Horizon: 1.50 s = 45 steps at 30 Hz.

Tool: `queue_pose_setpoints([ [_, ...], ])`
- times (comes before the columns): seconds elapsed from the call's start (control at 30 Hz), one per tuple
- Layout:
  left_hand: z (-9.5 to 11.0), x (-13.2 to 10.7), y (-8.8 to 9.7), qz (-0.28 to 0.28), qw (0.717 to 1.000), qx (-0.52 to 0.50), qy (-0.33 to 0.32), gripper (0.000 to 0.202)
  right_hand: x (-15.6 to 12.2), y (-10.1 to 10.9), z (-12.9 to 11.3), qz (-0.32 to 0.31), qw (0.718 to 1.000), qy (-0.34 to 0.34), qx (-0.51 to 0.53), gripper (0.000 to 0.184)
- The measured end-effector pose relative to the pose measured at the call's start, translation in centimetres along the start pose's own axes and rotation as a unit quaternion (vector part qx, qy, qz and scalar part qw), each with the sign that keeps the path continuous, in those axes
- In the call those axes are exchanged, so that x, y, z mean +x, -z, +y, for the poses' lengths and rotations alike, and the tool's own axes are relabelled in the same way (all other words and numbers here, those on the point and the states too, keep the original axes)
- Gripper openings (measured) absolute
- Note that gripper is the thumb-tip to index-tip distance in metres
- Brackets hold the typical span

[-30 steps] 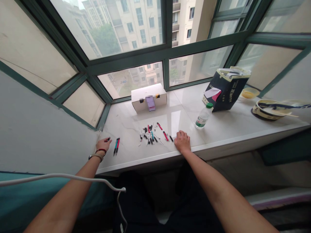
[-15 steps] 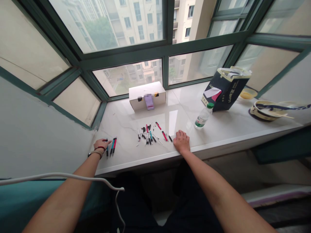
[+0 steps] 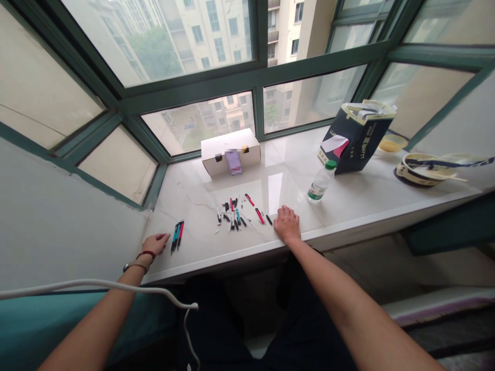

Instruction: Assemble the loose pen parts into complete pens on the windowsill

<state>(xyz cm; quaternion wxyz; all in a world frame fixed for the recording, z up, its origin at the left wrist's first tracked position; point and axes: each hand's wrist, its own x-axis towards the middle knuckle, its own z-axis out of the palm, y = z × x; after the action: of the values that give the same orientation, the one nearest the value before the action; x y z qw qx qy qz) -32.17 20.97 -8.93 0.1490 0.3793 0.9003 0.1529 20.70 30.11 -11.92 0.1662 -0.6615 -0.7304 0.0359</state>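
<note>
My left hand (image 3: 157, 243) hovers at the left end of the sill, fingers stretched out and holding nothing. Just right of its fingertips, several assembled pens (image 3: 177, 236) lie side by side, with teal and red barrels and black ends. My right hand (image 3: 287, 224) rests on the sill near its front edge, fingers curled in, with nothing visible in them. Left of it are a black pen part (image 3: 269, 219) and a red barrel (image 3: 259, 216). Between the hands lies a loose heap of pen parts (image 3: 234, 214): black grips, coloured barrels, thin refills and small pieces.
A white box (image 3: 231, 147) stands against the window behind the parts. To the right are a bottle (image 3: 319, 186) with a green cap, a dark paper bag (image 3: 358, 139), and a takeaway bowl (image 3: 417, 172). A white cable (image 3: 116, 283) crosses in front of my left forearm.
My left hand has let go of a teal pen, now lying beside the other pens, and has drawn back to the left. My right hand stays in place. The view has shifted slightly.
</note>
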Motion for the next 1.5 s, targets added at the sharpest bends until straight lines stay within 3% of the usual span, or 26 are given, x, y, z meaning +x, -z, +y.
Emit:
queue_pose_setpoints([
  [0.1, -1.8, -1.7, 0.5, -0.108, 0.994, -0.029, -0.007, 0.059, 0.0, 0.0, 0.0, 0.003, 1.000, 0.003, -0.005, 0.037],
  [0.17, -2.3, -2.5, 0.4, -0.140, 0.989, -0.040, 0.002, 0.062, -0.1, 0.0, 0.0, 0.008, 1.000, 0.005, -0.006, 0.036],
  [0.53, 0.4, -2.9, 0.2, -0.171, 0.976, -0.096, 0.091, 0.068, 0.0, -0.2, 0.2, 0.015, 1.000, 0.009, -0.012, 0.033],
  [0.83, -0.4, -2.5, 0.7, -0.203, 0.969, -0.096, 0.104, 0.073, 0.0, 0.0, 0.1, 0.013, 1.000, 0.006, -0.009, 0.035],
  [1.03, -1.0, -1.6, 1.2, -0.223, 0.966, -0.061, 0.114, 0.066, -0.1, 0.1, 0.0, 0.016, 1.000, 0.005, -0.009, 0.036],
  [1.3, -1.4, -1.4, 2.2, -0.192, 0.973, -0.047, 0.122, 0.054, -0.1, 0.2, 0.0, 0.019, 1.000, 0.010, -0.013, 0.035],
  [1.5, -0.8, -2.1, 1.5, -0.155, 0.984, -0.014, 0.086, 0.053, -0.1, 0.3, 0.0, 0.018, 1.000, 0.010, -0.018, 0.033],
])
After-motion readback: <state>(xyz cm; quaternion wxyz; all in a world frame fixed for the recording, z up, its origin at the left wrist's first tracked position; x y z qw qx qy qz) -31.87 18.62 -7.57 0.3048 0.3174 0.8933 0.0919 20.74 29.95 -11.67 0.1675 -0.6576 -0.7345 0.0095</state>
